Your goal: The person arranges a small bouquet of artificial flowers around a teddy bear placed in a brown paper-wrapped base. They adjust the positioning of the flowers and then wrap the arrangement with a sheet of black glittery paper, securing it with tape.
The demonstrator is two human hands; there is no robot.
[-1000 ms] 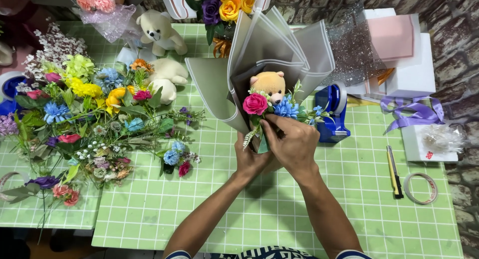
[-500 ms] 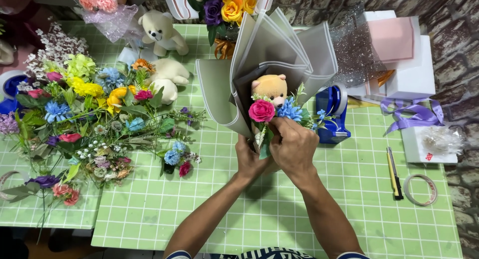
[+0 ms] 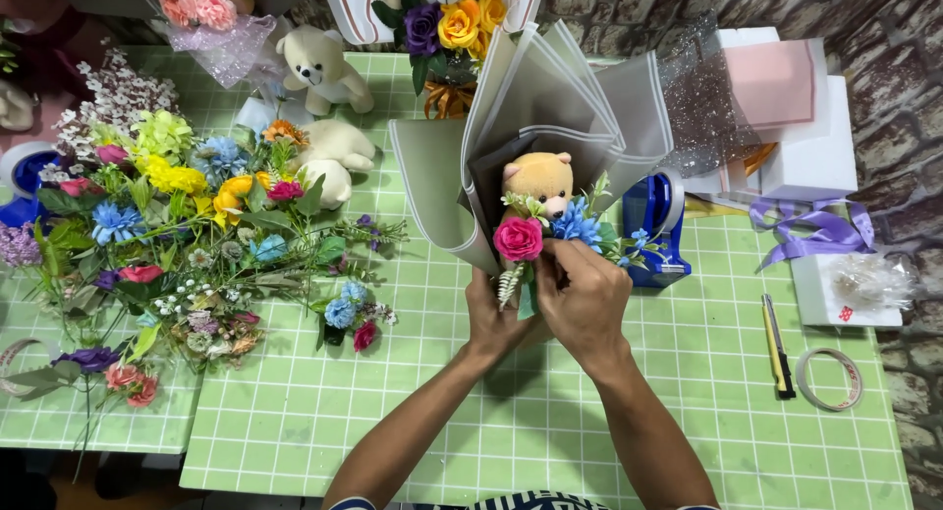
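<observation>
Hands met at the base of a small bouquet held upright over the green gridded counter. The left hand was closed around the bundled stems from below, and the right hand was wrapped over them from the other side, fingers curled at the grey wrapping paper. Just above both hands sat a pink rose, blue flowers and a tan teddy bear inside the paper fan. Beyond the right hand stood a blue tape dispenser; well off to its outer side lay a yellow-and-black cutter and a tape roll. Loose flowers were heaped far out past the left hand.
</observation>
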